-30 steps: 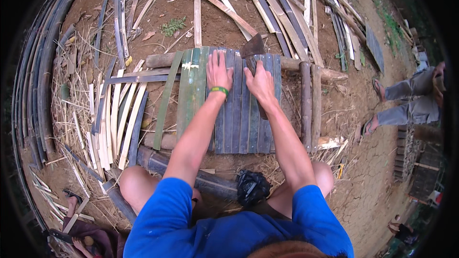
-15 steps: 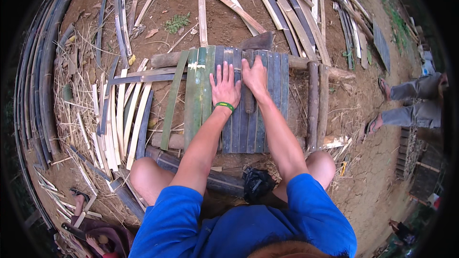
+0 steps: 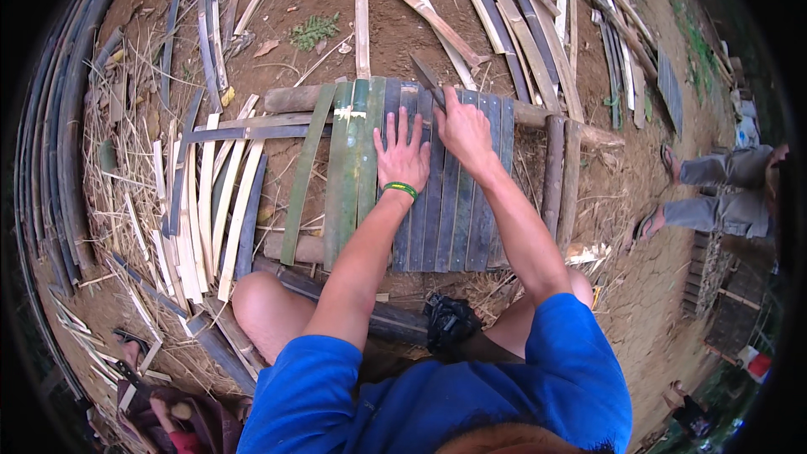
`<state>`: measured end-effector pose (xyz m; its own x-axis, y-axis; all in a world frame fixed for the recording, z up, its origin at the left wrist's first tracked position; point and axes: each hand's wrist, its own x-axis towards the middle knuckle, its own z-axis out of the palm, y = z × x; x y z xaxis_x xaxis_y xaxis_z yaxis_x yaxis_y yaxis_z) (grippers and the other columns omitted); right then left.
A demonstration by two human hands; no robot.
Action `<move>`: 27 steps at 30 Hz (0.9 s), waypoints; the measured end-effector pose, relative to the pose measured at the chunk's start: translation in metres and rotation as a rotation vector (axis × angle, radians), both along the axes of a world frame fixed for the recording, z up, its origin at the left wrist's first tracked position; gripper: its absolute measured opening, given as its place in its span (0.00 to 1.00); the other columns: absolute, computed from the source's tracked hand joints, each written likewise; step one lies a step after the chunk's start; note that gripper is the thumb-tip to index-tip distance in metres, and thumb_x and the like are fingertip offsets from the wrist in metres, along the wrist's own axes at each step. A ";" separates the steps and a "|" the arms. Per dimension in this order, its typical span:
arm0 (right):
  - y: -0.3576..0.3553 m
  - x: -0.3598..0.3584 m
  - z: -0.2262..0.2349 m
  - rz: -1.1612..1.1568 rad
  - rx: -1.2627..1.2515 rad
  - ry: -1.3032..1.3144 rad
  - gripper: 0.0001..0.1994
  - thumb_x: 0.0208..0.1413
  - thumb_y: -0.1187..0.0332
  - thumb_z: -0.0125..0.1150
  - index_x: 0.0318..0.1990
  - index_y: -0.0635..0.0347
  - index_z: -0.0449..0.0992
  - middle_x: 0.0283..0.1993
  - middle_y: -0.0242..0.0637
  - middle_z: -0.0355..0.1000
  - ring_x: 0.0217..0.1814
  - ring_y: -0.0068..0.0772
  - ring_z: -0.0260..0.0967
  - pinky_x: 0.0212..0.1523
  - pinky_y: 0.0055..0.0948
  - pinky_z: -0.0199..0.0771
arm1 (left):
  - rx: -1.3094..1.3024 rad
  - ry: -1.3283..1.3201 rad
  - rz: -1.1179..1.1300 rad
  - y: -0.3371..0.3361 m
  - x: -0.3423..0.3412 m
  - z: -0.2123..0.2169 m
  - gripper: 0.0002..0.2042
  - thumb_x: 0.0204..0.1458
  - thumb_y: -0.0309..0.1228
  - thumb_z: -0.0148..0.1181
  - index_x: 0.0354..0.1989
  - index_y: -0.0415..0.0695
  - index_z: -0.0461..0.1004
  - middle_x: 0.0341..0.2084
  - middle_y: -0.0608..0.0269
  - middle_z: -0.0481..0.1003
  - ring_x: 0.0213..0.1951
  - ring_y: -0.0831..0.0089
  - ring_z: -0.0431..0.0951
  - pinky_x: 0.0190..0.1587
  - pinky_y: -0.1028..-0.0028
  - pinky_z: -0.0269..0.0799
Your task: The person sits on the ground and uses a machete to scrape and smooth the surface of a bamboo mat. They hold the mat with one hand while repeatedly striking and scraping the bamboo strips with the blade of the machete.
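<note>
Bamboo slats, dark and green, lie side by side as a panel [image 3: 458, 219] across two round logs [image 3: 290, 99], with small nail dots near the far ends. My left hand [image 3: 403, 151] rests on it, palm down and fingers spread, a green and yellow band at the wrist. Just right of it, my right hand [image 3: 466, 130] is closed around what looks like a hatchet [image 3: 427, 81]. Its dark blade points up and left past the panel's far edge; the handle is mostly hidden by my hand. A loose green slat [image 3: 309, 172] lies slanted at the panel's left.
Split bamboo strips [image 3: 206, 210] pile up at left, beside long dark poles [image 3: 80, 118]. More strips [image 3: 530, 34] lie beyond the panel. A black plastic bag [image 3: 450, 319] sits between my knees. At right stands a person in grey trousers [image 3: 727, 168]; another person's arm [image 3: 164, 412] shows lower left.
My right hand has lifted and turned the hatchet; its head, broad side up before, now shows as a narrow blade further left. My left hand stays on the slats.
</note>
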<state>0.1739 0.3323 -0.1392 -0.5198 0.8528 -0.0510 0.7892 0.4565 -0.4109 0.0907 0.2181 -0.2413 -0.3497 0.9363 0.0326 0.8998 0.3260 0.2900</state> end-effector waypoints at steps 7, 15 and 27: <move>0.004 -0.007 0.027 -0.073 0.025 0.223 0.21 0.65 0.60 0.59 0.59 0.63 0.67 0.30 0.64 0.77 0.36 0.73 0.76 0.37 0.64 0.73 | 0.030 -0.050 0.018 0.000 -0.003 -0.003 0.30 0.66 0.45 0.47 0.77 0.56 0.55 0.79 0.56 0.45 0.79 0.53 0.43 0.76 0.42 0.34; -0.023 -0.003 -0.009 -0.244 -0.026 0.377 0.22 0.66 0.61 0.58 0.59 0.67 0.67 0.31 0.65 0.77 0.36 0.71 0.77 0.35 0.61 0.74 | -0.015 -0.043 0.011 0.002 -0.002 0.002 0.31 0.66 0.44 0.48 0.77 0.55 0.54 0.79 0.56 0.44 0.79 0.53 0.42 0.76 0.42 0.33; -0.018 -0.003 -0.007 -0.202 -0.001 0.403 0.21 0.66 0.59 0.57 0.54 0.71 0.69 0.30 0.68 0.75 0.36 0.74 0.75 0.38 0.64 0.75 | -0.076 -0.043 0.003 0.001 -0.004 0.003 0.31 0.67 0.44 0.46 0.78 0.54 0.52 0.80 0.55 0.42 0.79 0.53 0.40 0.77 0.42 0.32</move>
<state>0.1708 0.3147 -0.1459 -0.3216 0.9392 0.1204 0.6392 0.3091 -0.7042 0.0867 0.2187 -0.2385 -0.3521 0.9345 -0.0532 0.8862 0.3511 0.3024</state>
